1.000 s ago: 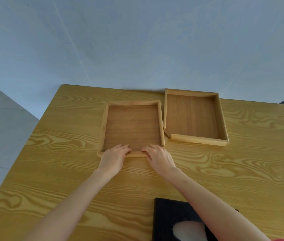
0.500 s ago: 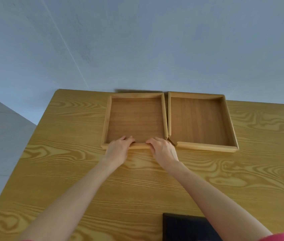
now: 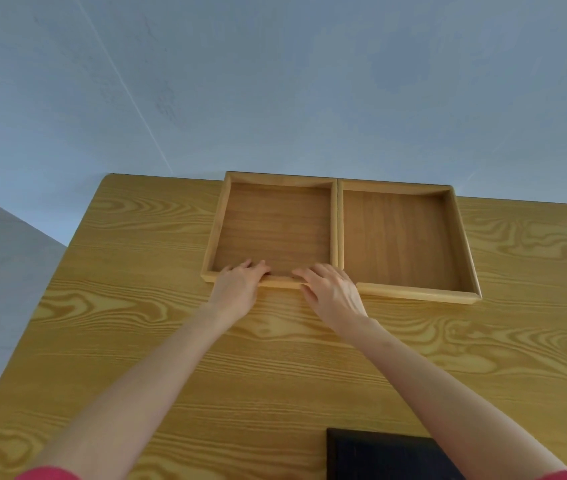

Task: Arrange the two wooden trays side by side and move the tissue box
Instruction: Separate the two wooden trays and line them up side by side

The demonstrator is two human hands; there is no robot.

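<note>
Two wooden trays sat side by side at upper centre of the frame, left tray & right tray touching along their inner walls at the table's far edge. My left hand & right hand lay flat w/ fingers spread over the left tray's near rim, pressing, not gripping. Tissue box, dark, was at bottom centre-right, partly cut off and behind my right forearm.

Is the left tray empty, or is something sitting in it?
Empty. The left tray shows bare wood across its floor; only fingertips of the left hand and right hand reach over its near rim.
</note>
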